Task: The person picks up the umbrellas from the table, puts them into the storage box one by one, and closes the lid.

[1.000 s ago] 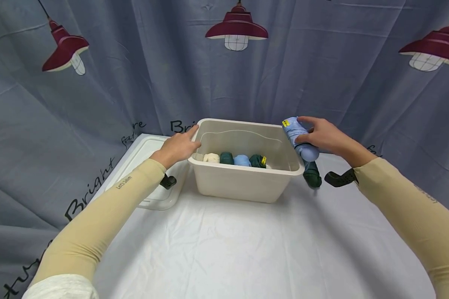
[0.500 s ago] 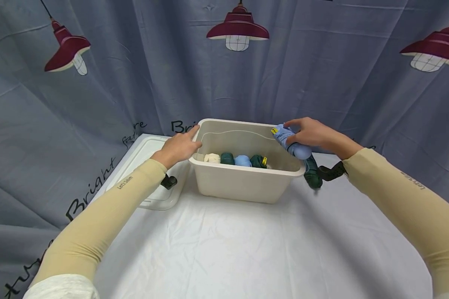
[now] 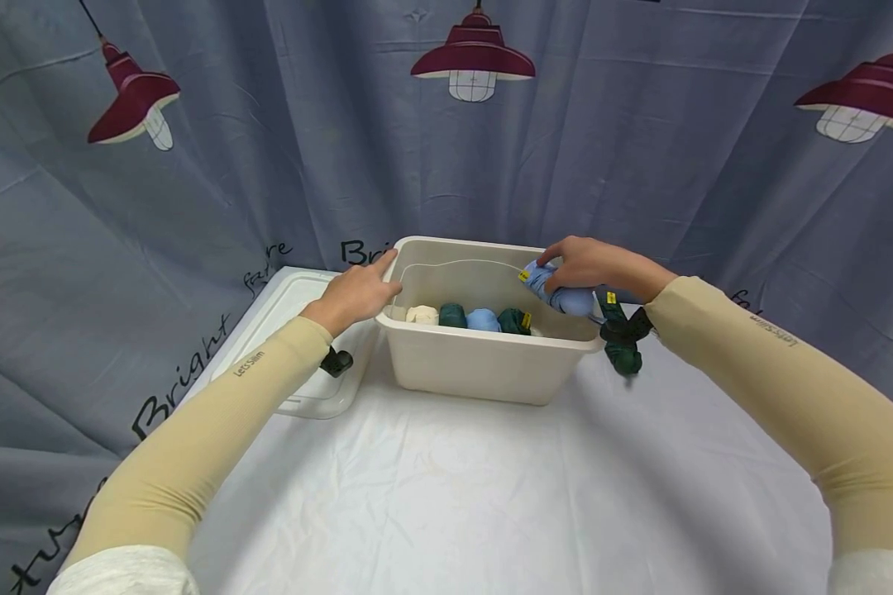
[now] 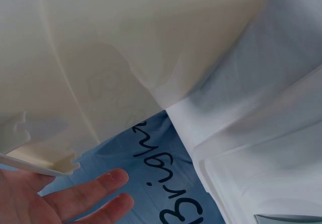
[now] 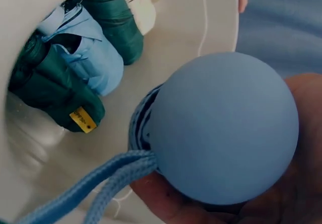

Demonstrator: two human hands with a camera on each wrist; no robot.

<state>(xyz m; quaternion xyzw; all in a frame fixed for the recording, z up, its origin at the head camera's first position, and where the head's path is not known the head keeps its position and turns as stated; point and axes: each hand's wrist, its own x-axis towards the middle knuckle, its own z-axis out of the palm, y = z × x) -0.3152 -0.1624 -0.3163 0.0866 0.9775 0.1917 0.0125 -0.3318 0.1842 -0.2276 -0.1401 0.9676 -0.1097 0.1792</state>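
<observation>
At the left of the head view a clear lid (image 3: 290,330) lies flat on the white counter (image 3: 446,487). The left hand (image 3: 353,291) rests on the left corner of the cream bin (image 3: 484,364), fingers (image 4: 83,194) straight and relaxed. In the bin, mid-frame, rolled umbrellas (image 3: 467,317) sit in a row. Right of center, the right hand (image 3: 603,266) grips a light-blue umbrella (image 3: 558,291) over the bin's right rim, fingers curled round it. A dark-green umbrella (image 3: 621,339) lies just beside the bin.
</observation>
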